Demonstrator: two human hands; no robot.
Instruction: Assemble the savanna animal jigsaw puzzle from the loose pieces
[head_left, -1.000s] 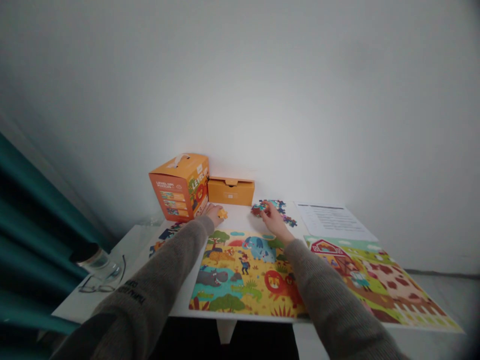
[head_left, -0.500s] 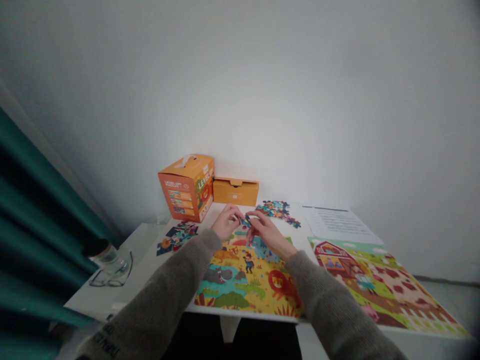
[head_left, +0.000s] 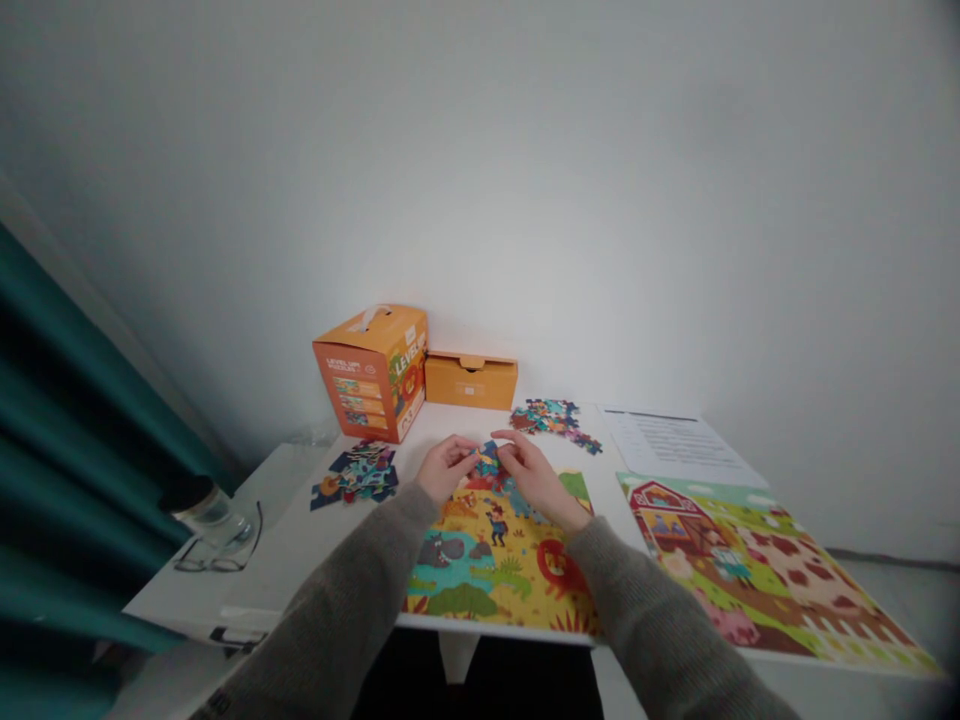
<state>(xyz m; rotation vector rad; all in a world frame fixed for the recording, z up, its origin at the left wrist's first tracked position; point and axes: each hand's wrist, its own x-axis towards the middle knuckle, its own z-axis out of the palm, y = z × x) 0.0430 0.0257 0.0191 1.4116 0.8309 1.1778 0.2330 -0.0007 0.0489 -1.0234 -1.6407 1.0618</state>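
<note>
Between my hands is a small blue puzzle piece (head_left: 488, 458) with coloured markings. Closed fingers of my left hand (head_left: 447, 466) pinch its left side. On its right side, my right hand (head_left: 529, 474) grips it between thumb and fingers. Both hands are over the upper part of a yellow animal puzzle (head_left: 491, 575), which shows a hippo, a lion and a small figure. My hands and sleeves cover parts of that puzzle. I cannot tell whether the piece is one or several joined together.
Loose puzzle pieces lie in a left pile (head_left: 358, 474) and a back pile (head_left: 555, 416). Behind stand an orange puzzle box (head_left: 375, 375) and an orange carton (head_left: 471, 383). A farm puzzle (head_left: 772, 570) and printed sheet (head_left: 675, 445) lie right; glasses (head_left: 217, 566) and a lidded jar (head_left: 214, 515) left.
My hands have come slightly nearer to me and lower, with the blue puzzle piece turned so its face shows more. The view has shifted a little.
</note>
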